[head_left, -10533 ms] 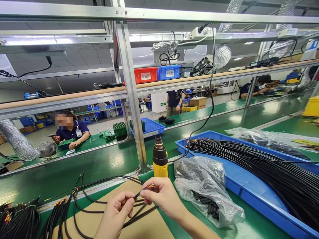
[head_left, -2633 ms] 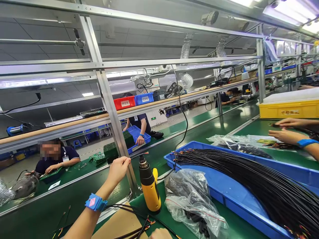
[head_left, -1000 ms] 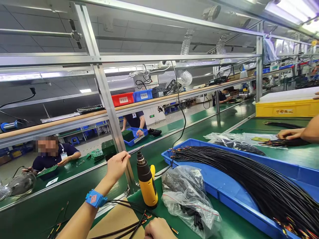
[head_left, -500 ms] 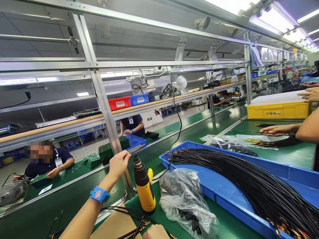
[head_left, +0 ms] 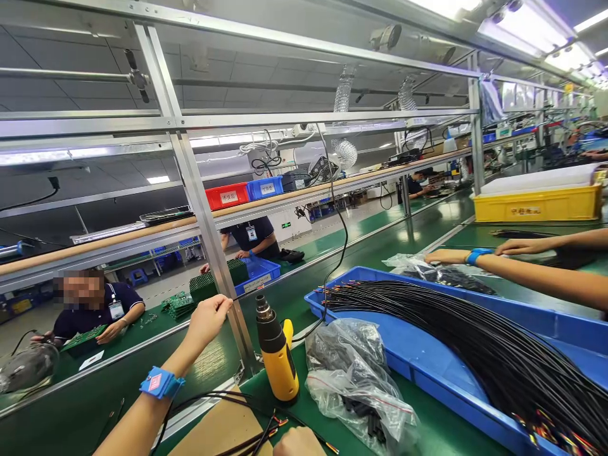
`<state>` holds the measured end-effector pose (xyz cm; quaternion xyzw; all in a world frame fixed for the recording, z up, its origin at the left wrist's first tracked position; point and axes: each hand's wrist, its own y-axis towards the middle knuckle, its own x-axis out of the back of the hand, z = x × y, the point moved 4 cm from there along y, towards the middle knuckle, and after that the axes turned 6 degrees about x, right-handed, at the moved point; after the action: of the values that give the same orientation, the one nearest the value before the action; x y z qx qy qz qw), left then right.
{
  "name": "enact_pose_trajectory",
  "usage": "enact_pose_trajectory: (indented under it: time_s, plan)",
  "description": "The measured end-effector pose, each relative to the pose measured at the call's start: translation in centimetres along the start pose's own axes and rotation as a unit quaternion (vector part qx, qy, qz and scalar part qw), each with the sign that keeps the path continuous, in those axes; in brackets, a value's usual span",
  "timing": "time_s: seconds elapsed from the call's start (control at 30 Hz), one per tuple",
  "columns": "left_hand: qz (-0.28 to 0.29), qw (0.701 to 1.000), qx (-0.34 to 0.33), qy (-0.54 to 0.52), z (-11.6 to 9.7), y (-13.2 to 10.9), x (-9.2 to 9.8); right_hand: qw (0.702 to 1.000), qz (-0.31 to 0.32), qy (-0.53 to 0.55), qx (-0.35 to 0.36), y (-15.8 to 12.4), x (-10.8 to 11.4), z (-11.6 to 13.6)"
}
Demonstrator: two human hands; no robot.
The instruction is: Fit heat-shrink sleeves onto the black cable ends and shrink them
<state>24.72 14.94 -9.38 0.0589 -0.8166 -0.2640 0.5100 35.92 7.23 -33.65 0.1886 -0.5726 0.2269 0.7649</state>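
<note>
I log a blue tray (head_left: 394, 342) of black cables and an upright yellow heat gun (head_left: 280, 373), nozzle up. Black wires (head_left: 251, 443) cross a cardboard sheet (head_left: 209, 430) left to right, tips pointing right, nearest the right hand (head_left: 298, 443), its grip cut off by the frame. The raised left hand (head_left: 208, 320) is pinched, apparently on something thin.

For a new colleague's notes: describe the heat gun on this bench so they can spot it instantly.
Find the big blue tray of black wires. Left of it, past a clear plastic bag, the heat gun stands upright on the green mat: yellow and black, nozzle up.
</note>
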Motion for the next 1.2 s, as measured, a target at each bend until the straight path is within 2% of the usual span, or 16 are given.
enact_pose_trajectory:
  time_s: [0.27,0.37,0.43,0.53,0.6,0.67,0.73,0.8,0.87,0.93,1.07,1.13,1.2]
  plan:
    - [0.049,0.994,0.015,-0.093,1.0,-0.1,-0.8,1.0,-0.003,0.019,-0.01,-0.7,0.7,0.3]
    - [0.067,0.99,0.022,-0.122,0.7,0.0,-0.9,0.999,-0.029,0.025,-0.022,-1.1,1.8,0.1]
    - [0.073,0.988,0.029,-0.134,0.4,-1.0,-0.6,0.998,-0.056,0.027,-0.031,-1.7,2.8,-0.5]
    - [0.043,0.992,0.026,-0.112,0.3,-4.9,-0.5,0.989,-0.118,0.014,-0.087,-3.6,4.3,-2.6]
    - [0.019,0.998,0.007,-0.064,0.8,-8.6,-1.9,0.976,-0.144,-0.035,-0.158,-5.1,4.5,-4.6]
    - [0.029,0.999,-0.001,-0.045,1.8,-12.3,-4.8,0.965,-0.146,-0.08,-0.201,-6.5,3.9,-6.3]
    - [0.06,0.998,0.018,-0.029,3.1,-15.1,-8.5,0.959,-0.153,-0.124,-0.205,-7.3,3.3,-7.5]
    - [0.107,0.993,0.041,-0.009,4.0,-16.9,-11.9,0.949,-0.171,-0.184,-0.192,-7.7,2.9,-8.1]
    - [0.156,0.986,0.057,0.02,4.2,-17.9,-13.8,0.939,-0.178,-0.225,-0.187,-7.8,2.8,-8.4]
    - [0.184,0.98,0.064,0.045,3.9,-18.6,-14.1,0.938,-0.17,-0.229,-0.195,-7.6,2.7,-8.8]
    - [0.214,0.976,0.044,0.018,2.2,-20.6,-12.5,0.942,-0.149,-0.227,-0.199,-7.3,2.5,-9.1]
    - [0.294,0.955,0.039,-0.003,1.3,-22.6,-12.5,0.943,-0.14,-0.225,-0.2,-7.3,2.4,-9.2]
    - [0.384,0.922,0.052,0.001,0.8,-24.8,-13.0,0.944,-0.133,-0.223,-0.202,-7.3,2.3,-9.3]
